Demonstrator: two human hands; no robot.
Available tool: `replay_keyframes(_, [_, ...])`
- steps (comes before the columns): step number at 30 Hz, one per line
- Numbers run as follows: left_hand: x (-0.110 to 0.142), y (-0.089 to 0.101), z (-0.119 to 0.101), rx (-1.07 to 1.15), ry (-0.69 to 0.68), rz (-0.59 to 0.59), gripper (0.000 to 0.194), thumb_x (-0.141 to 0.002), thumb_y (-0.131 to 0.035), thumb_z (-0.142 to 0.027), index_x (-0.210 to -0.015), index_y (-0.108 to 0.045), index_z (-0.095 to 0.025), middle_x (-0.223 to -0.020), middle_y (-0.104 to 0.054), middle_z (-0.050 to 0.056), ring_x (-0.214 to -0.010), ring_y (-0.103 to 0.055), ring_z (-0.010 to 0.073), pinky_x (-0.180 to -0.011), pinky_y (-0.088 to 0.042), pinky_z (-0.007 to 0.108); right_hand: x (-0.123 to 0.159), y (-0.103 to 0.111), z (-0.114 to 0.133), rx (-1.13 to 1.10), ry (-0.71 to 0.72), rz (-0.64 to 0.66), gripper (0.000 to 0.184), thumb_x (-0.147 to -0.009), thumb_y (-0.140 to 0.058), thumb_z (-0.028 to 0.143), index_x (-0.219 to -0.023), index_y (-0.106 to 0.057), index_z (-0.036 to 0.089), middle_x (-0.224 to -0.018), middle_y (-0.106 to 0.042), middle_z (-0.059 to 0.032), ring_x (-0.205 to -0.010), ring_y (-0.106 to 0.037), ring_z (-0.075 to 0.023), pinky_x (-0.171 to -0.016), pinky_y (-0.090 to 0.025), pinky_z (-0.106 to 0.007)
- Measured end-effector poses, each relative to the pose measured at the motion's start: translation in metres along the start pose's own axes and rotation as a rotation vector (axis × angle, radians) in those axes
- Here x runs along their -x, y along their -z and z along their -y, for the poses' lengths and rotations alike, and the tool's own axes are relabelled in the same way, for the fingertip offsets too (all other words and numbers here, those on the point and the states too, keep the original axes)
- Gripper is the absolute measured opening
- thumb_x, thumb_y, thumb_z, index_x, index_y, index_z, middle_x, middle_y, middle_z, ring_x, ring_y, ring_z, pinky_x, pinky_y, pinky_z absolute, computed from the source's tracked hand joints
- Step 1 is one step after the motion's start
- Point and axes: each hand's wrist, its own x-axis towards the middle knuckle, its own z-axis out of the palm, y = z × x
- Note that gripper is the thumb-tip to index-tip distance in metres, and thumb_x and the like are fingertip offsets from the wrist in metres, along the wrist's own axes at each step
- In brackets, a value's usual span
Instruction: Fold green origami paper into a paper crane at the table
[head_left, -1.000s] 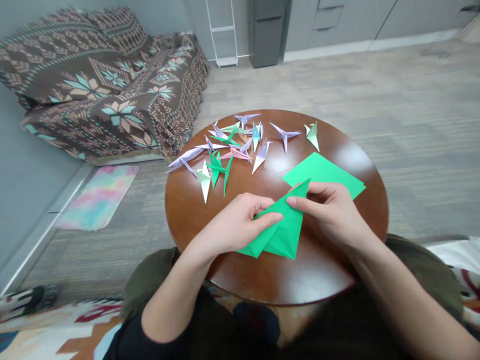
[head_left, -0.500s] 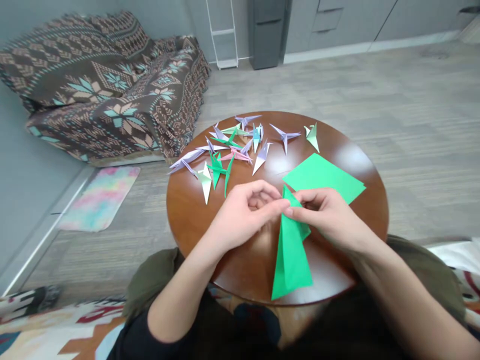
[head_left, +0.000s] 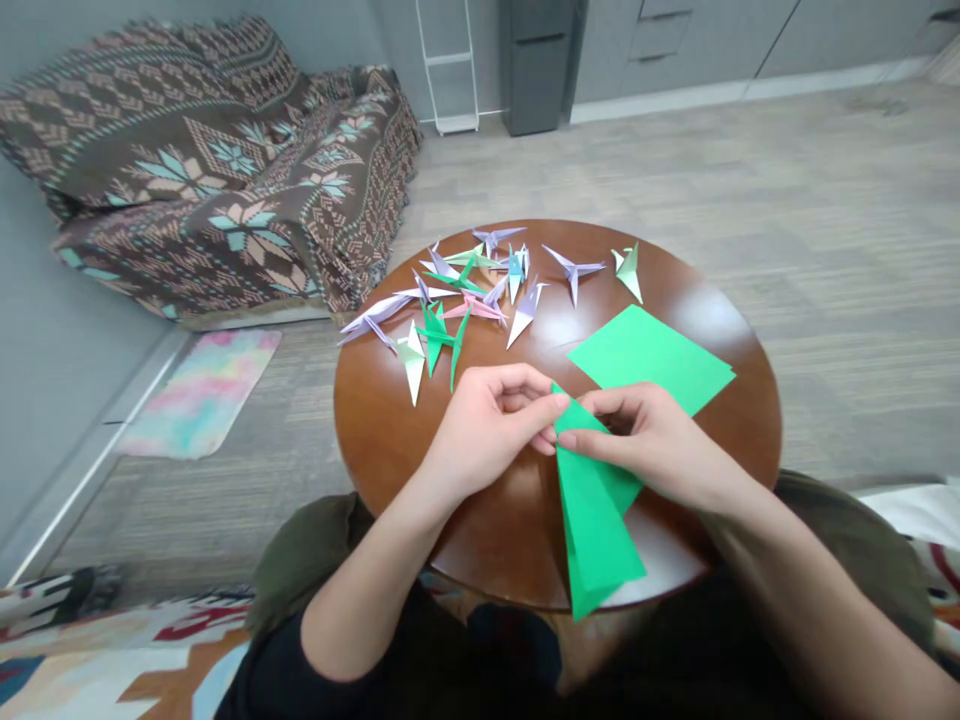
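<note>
A partly folded sheet of green origami paper (head_left: pixel 596 520) hangs between my hands, its long flaps pointing down toward the table's near edge. My left hand (head_left: pixel 502 425) pinches the top left corner between thumb and fingers. Just below and to the right, my right hand (head_left: pixel 649 440) grips the same paper, thumb across its front; its other fingers are partly hidden behind. Beyond my right hand lie flat green paper squares (head_left: pixel 649 352), slightly fanned at one corner.
The round brown table (head_left: pixel 390 430) carries several folded paper cranes in purple, green, white and pink, clustered at its far left. One pale green crane (head_left: pixel 628 272) stands apart at the back. A patterned sofa (head_left: pixel 247 190) sits beyond, left of the table.
The green paper has turned, its lower end swinging to the right. Its top corner has dropped left into my left fingers, and my right thumb has slid slightly lower.
</note>
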Motion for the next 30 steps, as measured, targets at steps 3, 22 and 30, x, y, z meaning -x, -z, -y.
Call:
replay_keyframes(3, [-0.0020,0.0051,0.0003,0.014,-0.089,-0.072,0.017,-0.083,-0.085,-0.027,-0.080,-0.075,-0.013,-0.061,-0.071,-0.001,-0.050,-0.064,0.0073,-0.052,-0.054,0.015,0.0012,-0.0013,0.0027,-0.016,-0.043,0.022,0.032,-0.083,-0.079,0.043,-0.069,-0.066,0.018,-0.065,-0.050,0.0037,-0.063,-0.041,-0.0122,-0.058,-0.031,-0.028])
replay_keyframes(22, [-0.0025,0.0051,-0.0034,-0.075,0.097,0.033,0.037,-0.071,-0.096,-0.041,-0.068,-0.072,-0.014,-0.059,-0.070,0.001,-0.052,-0.066,0.0110,-0.060,-0.060,0.022,-0.0019,0.0054,-0.0023,0.022,-0.007,0.061,0.035,-0.088,-0.079,0.049,-0.078,-0.076,0.015,-0.066,-0.053,0.0026,-0.065,-0.039,-0.0125,-0.058,-0.030,-0.029])
replay_keyframes(30, [-0.0020,0.0065,-0.0030,-0.064,0.093,0.037,0.033,-0.071,-0.096,-0.036,-0.067,-0.073,-0.013,-0.058,-0.071,0.001,-0.051,-0.065,0.0096,-0.058,-0.058,0.019,-0.0022,0.0053,-0.0013,0.020,-0.021,0.073,0.037,-0.084,-0.082,0.048,-0.071,-0.067,0.017,-0.066,-0.043,0.0046,-0.065,-0.035,-0.0121,-0.058,-0.029,-0.029])
